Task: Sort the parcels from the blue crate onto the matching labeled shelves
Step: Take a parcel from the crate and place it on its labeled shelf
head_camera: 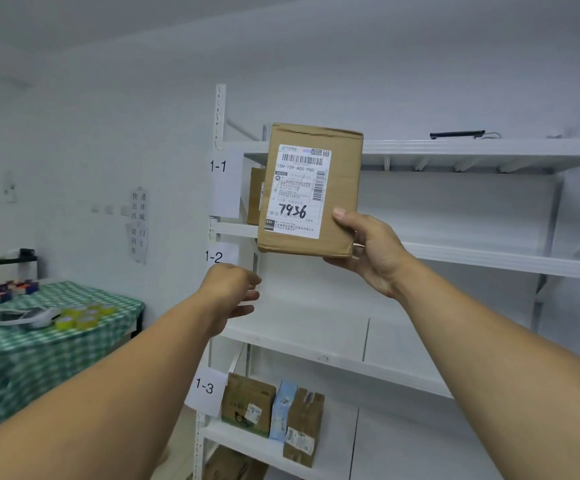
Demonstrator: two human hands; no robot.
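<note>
My right hand (368,249) grips a brown cardboard parcel (342,192) by its lower right corner, thumb on the front. The parcel is upright in front of the shelf marked 1-1 (218,166); its white shipping label reads 7936 in handwriting. My left hand (233,292) hovers below the parcel with fingers loosely spread, holding nothing, in front of the shelf marked 1-2 (214,257). Behind the parcel another brown box (255,195) stands on shelf 1-1. The blue crate is out of view.
The white shelving unit (489,261) fills the right side. Shelf 1-3 (205,388) holds three parcels (274,412). Another box sits on the level below. At left, a table with a green checked cloth (39,344) carries tape rolls (84,317) and a scanner.
</note>
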